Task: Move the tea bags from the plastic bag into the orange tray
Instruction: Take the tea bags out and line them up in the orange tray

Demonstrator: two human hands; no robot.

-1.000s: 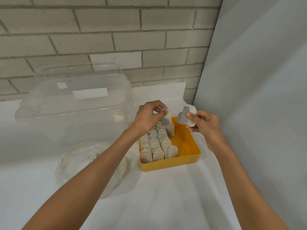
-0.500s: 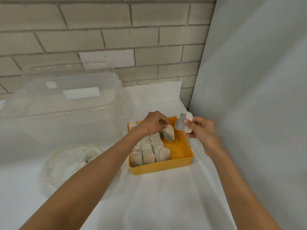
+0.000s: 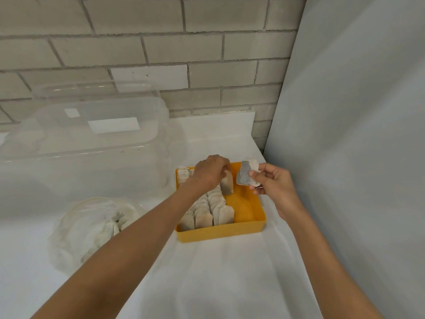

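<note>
**A:** Where is the orange tray (image 3: 230, 233)?

**B:** Just right of the frame's centre, on the white cloth-covered table (image 3: 218, 272). It sits close to the grey panel (image 3: 356, 134) that fills the right side.

**A:** What is in it?

**B:** Packed rows of tea bags (image 3: 207, 210) stand upright and fill its left half. The right half shows bare orange floor.

**A:** And the left hand?

**B:** The left hand (image 3: 210, 173) reaches in over the upper end of the tray, fingers curled downward. They pinch the top of a single tea bag (image 3: 227, 186). That bag stands upright at the upper end of the rightmost row, its lower part down inside the tray. I cannot tell whether it touches the floor.

**A:** The right hand?

**B:** The right hand (image 3: 276, 183) is just to the right of the left one, over the tray's upper right corner. Its thumb and fingers pinch a small bunch of tea bags (image 3: 245, 177) and hold it clear above the tray. I cannot tell how many bags are in the bunch.

**A:** Where is the plastic bag?

**B:** The clear plastic bag (image 3: 76, 229) lies slumped on the table in the lower left of the frame. It is well apart from the tray and partly hidden behind the left forearm. More loose tea bags (image 3: 108, 229) show through it.

**A:** Anything else?

**B:** A large clear storage box (image 3: 92, 139) stands at middle left, above the bag in the frame. A pale brick wall (image 3: 161, 49) runs across the top.
</note>
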